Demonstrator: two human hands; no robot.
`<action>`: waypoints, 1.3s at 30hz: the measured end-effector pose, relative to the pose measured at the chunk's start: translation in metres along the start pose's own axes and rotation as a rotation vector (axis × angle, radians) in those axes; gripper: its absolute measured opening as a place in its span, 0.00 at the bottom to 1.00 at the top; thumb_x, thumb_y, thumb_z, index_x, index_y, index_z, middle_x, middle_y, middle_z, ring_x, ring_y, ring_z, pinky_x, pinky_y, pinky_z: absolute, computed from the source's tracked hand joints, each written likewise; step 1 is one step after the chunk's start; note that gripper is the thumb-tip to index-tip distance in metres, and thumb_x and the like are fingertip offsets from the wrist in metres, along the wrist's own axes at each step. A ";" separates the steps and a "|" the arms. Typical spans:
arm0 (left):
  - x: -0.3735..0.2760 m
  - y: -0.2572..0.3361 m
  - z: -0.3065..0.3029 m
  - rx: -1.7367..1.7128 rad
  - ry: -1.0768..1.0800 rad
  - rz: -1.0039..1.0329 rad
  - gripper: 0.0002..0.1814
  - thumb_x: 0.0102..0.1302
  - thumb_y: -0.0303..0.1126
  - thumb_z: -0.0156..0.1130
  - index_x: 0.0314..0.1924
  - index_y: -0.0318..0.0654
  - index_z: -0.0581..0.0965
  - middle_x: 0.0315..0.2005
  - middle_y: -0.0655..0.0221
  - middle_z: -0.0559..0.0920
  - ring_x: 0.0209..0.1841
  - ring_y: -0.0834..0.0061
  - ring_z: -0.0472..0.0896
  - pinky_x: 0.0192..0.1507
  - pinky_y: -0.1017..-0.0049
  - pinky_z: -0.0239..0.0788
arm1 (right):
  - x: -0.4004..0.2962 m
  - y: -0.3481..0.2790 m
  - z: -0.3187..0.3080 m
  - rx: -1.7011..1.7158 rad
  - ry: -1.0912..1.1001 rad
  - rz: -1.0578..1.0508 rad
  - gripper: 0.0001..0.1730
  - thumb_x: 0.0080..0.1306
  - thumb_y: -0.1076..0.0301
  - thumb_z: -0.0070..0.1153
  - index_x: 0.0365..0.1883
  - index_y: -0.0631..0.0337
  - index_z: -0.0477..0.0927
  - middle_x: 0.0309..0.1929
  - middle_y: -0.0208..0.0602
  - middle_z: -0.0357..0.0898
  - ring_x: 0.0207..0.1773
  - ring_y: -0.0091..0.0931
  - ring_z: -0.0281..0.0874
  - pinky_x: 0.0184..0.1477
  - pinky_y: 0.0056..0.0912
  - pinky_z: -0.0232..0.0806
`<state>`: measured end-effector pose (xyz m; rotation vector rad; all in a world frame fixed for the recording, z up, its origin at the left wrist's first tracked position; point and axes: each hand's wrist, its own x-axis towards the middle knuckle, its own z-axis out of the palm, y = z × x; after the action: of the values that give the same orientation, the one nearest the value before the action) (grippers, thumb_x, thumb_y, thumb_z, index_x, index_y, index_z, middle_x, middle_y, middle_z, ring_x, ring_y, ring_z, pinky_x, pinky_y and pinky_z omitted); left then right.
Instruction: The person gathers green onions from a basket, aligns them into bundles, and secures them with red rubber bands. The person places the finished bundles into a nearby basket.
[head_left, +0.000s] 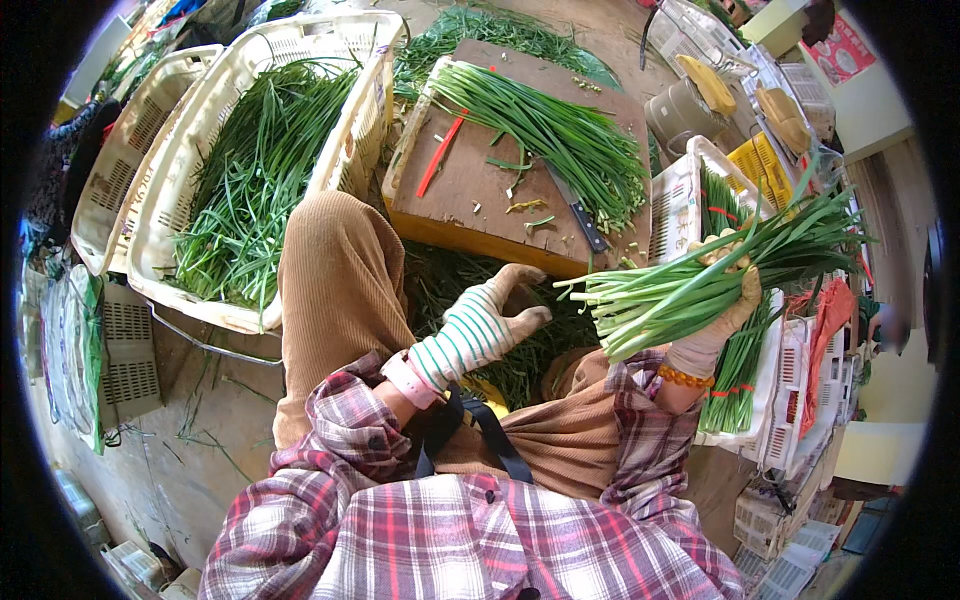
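Observation:
My right hand (731, 289), in a worn glove, is closed around a bunch of green garlic chives (675, 292), their pale stem ends pointing left. My left hand (502, 315), in a green-striped glove, is empty, thumb and fingers apart, left of the stem ends. Ahead, a larger pile of chives (547, 127) lies on a brown wooden board (465, 206). A knife with a black handle (589, 227) rests on the board, its blade partly beneath the pile. A red strip (442, 157) and cut scraps lie beside the chives.
At left stands a white plastic crate (142, 247) of loose chives. On the right, a white crate (750, 442) holds chive bundles bound with red bands. Loose leaves (517, 367) lie below the board, between my knees. A bucket (679, 112) stands at the upper right.

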<state>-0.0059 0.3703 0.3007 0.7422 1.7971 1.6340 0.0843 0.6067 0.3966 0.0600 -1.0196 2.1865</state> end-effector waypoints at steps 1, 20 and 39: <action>0.001 0.012 0.005 -0.360 -0.012 0.034 0.23 0.66 0.36 0.64 0.58 0.37 0.71 0.35 0.73 0.80 0.36 0.84 0.76 0.40 0.79 0.72 | 0.000 0.001 0.001 0.001 -0.001 0.002 0.14 0.65 0.58 0.58 0.41 0.57 0.74 0.34 0.26 0.71 0.39 0.24 0.69 0.51 0.29 0.65; -0.005 -0.034 -0.020 1.066 -0.615 -0.214 0.18 0.65 0.39 0.58 0.54 0.44 0.78 0.49 0.59 0.82 0.50 0.55 0.82 0.47 0.60 0.74 | 0.002 -0.005 0.013 0.080 -0.022 -0.001 0.40 0.66 0.68 0.56 0.74 0.59 0.53 0.37 0.24 0.69 0.38 0.19 0.67 0.49 0.25 0.66; 0.026 0.014 -0.007 -1.008 0.163 0.110 0.14 0.76 0.34 0.46 0.54 0.32 0.70 0.20 0.72 0.74 0.13 0.78 0.66 0.15 0.74 0.62 | 0.001 0.006 0.026 0.097 -0.075 0.081 0.37 0.63 0.71 0.58 0.69 0.65 0.60 0.34 0.24 0.63 0.35 0.17 0.62 0.45 0.23 0.63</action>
<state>-0.0288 0.3862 0.3135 0.2326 0.7956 2.3758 0.0733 0.5867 0.4112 0.1484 -0.9717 2.3217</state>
